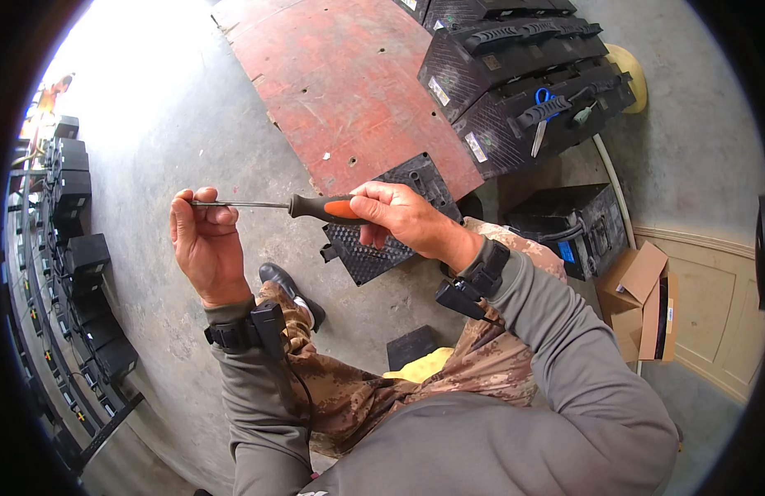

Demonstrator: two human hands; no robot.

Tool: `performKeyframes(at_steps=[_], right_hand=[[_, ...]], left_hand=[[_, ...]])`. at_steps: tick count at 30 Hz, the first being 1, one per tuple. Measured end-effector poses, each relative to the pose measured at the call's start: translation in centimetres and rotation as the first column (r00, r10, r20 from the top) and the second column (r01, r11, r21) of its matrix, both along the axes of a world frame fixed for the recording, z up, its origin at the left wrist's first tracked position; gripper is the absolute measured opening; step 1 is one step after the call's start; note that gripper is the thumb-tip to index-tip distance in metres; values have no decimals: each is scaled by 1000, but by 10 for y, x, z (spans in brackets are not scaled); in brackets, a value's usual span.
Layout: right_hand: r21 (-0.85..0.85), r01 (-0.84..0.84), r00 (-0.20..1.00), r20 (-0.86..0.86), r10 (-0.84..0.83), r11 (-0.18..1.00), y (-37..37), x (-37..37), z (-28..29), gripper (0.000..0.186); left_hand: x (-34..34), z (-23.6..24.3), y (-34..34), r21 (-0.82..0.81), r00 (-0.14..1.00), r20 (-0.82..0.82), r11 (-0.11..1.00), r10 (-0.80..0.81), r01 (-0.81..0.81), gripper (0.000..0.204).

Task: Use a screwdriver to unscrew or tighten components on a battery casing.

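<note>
A screwdriver (pixel 316 207) with a dark grey and orange handle lies level between my two hands. My right hand (pixel 403 217) is closed round the end of its handle. At the far end of the thin metal shaft, the fingertips of my left hand (pixel 207 248) pinch the tip, which they hide. Below and behind my right hand is a black textured plastic panel (pixel 374 250), partly covered by that hand and forearm. It rests by the near edge of a worn red board (pixel 341 83).
Black battery cases with handles (pixel 515 99) stand at the back right, with blue-handled scissors (pixel 541 116) on one. Another black case (pixel 577 227) and an open cardboard box (pixel 639 298) are at right. Rows of black units (pixel 89 256) line the left. My shoe (pixel 290 291) is on the concrete floor.
</note>
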State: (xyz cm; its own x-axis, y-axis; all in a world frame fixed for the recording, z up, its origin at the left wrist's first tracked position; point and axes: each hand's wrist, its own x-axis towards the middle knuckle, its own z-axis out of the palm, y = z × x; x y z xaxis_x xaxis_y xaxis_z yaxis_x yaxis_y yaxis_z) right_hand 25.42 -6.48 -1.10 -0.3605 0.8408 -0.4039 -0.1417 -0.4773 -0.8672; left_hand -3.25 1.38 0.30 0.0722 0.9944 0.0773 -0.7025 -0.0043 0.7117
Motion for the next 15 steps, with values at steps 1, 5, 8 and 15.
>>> performKeyframes(at_steps=[1,5,8,15], right_hand=[[37,17,1000,2,-18,999,0,-2,2,48],[113,97,995,-29,-94,989,-2,-7,1,40],[142,118,991,45,-126,983,-3,-7,-2,47],[1,-11,999,-31,11,1000,-2,2,2,62]], left_hand=[[0,-1,0,5,1000,-4,1000,2,-2,27],[1,-2,0,8,1000,-27,1000,11,-10,26],[2,0,0,-5,999,-30,1000,24,-24,26],[0,1,2,6,1000,6,1000,-15,15,27]])
